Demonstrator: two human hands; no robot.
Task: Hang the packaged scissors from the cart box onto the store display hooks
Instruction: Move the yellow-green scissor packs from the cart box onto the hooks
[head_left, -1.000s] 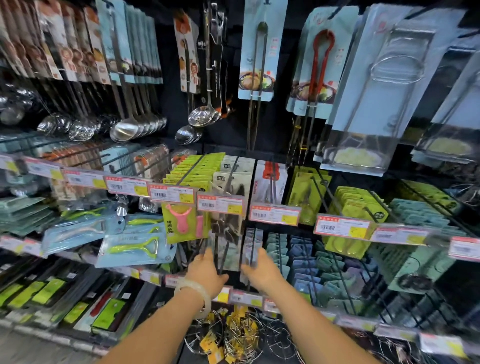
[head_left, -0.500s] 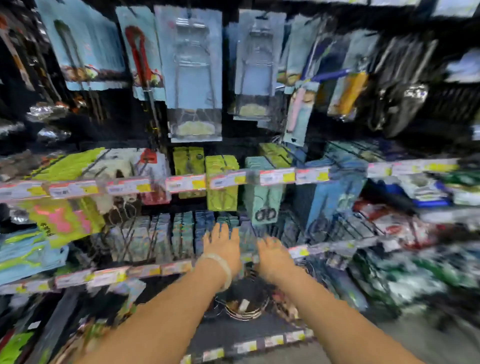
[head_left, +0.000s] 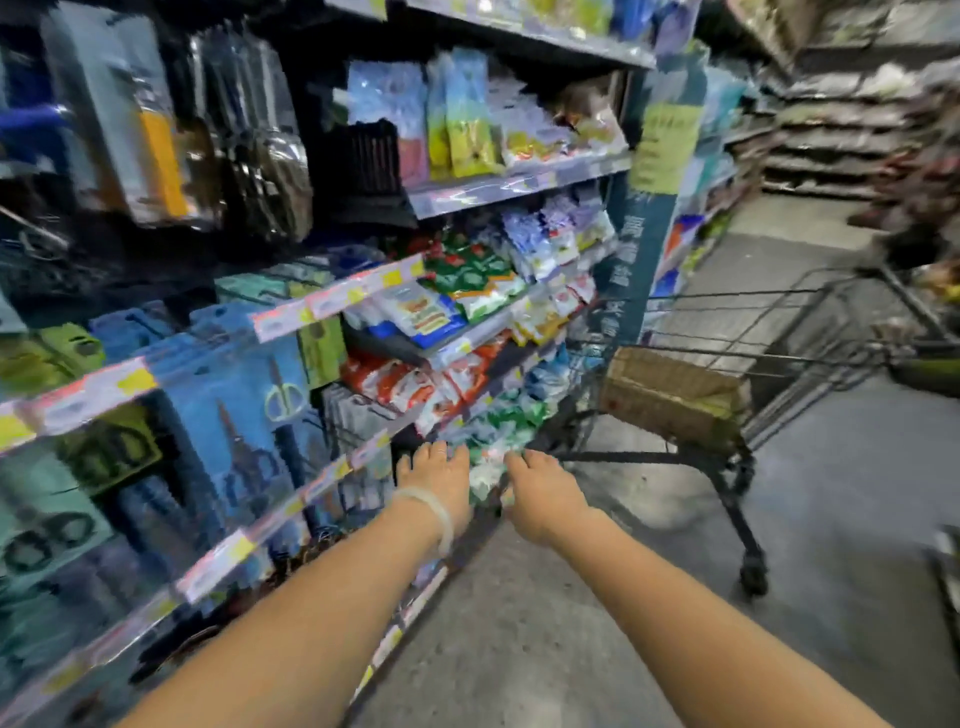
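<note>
We list blue scissor packages (head_left: 244, 415) with pale green handles printed on them, beside lime-green cards (head_left: 322, 348). We note price strips (head_left: 332, 299) in pink, white and yellow. We record a brown cardboard box (head_left: 670, 397) inside a dark grey wire cart (head_left: 779, 332). Shelf packets (head_left: 467, 275) show red, green, white and blue. Our left wrist carries a translucent white bangle (head_left: 434, 512). The floor (head_left: 857, 499) is grey.

A grey speckled concrete floor (head_left: 857, 519) runs down a store aisle. On the left stands a dark metal shelving unit (head_left: 519, 184) stacked with colourful plastic packets, its edges lined with pink-and-yellow price strips (head_left: 332, 301). A dark blue end panel (head_left: 631, 270) closes the unit. Blurred grey shelves (head_left: 841, 130) fill the far right.
</note>
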